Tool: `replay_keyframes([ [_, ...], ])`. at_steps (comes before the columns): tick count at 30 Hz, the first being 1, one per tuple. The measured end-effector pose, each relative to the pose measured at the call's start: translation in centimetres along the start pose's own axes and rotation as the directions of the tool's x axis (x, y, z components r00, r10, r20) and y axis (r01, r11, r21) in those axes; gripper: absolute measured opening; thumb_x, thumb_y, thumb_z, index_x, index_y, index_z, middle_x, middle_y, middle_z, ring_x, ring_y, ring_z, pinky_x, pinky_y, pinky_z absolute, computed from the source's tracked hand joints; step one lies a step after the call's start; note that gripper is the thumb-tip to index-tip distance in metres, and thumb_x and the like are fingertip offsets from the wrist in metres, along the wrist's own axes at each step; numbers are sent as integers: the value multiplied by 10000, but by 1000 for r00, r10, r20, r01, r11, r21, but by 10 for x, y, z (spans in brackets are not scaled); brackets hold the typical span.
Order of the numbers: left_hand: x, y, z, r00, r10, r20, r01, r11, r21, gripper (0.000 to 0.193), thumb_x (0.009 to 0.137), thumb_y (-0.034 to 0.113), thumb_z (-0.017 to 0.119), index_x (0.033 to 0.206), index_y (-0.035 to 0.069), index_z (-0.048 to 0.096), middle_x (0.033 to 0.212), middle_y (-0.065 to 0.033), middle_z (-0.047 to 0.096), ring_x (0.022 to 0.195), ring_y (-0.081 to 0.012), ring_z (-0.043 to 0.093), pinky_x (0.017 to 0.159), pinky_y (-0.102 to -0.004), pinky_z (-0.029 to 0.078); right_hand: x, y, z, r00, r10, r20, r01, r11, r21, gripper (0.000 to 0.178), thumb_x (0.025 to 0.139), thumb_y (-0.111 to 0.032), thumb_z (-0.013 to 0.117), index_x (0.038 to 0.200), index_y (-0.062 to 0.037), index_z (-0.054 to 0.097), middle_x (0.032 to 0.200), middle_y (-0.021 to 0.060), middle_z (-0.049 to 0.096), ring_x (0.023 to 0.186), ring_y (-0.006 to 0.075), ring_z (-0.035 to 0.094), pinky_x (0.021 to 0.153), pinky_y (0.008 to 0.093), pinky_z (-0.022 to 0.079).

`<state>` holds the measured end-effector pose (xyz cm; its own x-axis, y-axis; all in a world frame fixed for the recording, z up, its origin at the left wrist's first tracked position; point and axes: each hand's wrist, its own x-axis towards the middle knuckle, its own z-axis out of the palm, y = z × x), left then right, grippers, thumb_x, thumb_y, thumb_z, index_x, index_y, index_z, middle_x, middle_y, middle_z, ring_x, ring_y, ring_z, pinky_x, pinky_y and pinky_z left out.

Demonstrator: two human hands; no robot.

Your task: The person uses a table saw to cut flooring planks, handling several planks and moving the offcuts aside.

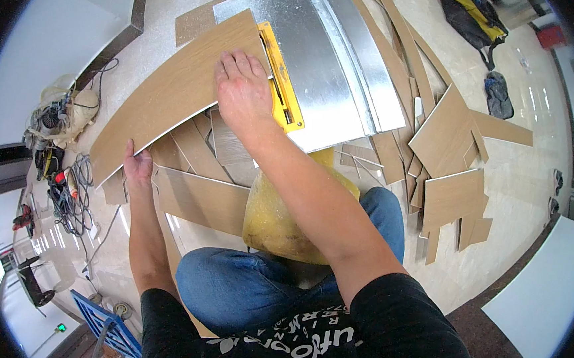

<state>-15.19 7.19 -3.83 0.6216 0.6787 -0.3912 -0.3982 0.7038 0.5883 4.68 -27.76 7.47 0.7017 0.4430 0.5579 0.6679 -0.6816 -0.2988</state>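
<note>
A long wood-coloured plank [174, 75] extends leftward from the shiny metal surface [328, 69], its right end just beside a slotted yellow tool [286, 99]. The right hand [245, 97] lies palm down on the plank near this end, its fingers partly extended and close together, pressed on the face rather than closed around it; the left hand [139, 167] grips the near edge, thumb on top, its other fingers largely hidden below. Cut boards [446, 133] lie on the pale floor [510, 171] to the right.
</note>
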Motion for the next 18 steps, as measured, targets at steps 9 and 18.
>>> replay_keyframes([
  [9, -7, -5, -4, 1000, -28, 13, 29, 999, -14, 278, 955, 86, 596, 1215, -8, 571, 1226, -156, 637, 1118, -269, 632, 925, -382, 577, -6, 1, -5, 1000, -2, 18, 3, 1000, -21, 356, 829, -123, 541, 1141, 9, 650, 1260, 121, 613, 1254, 270, 509, 1092, 395, 352],
  [18, -3, 6, -26, 999, -48, 25, 49, 999, -19, 269, 955, 94, 599, 1199, -17, 578, 1192, -154, 657, 1105, -267, 639, 932, -376, 573, -9, -4, -13, 999, -11, 32, 11, 1000, 0, 366, 816, -115, 554, 1147, 9, 648, 1261, 122, 612, 1255, 269, 508, 1091, 393, 354],
])
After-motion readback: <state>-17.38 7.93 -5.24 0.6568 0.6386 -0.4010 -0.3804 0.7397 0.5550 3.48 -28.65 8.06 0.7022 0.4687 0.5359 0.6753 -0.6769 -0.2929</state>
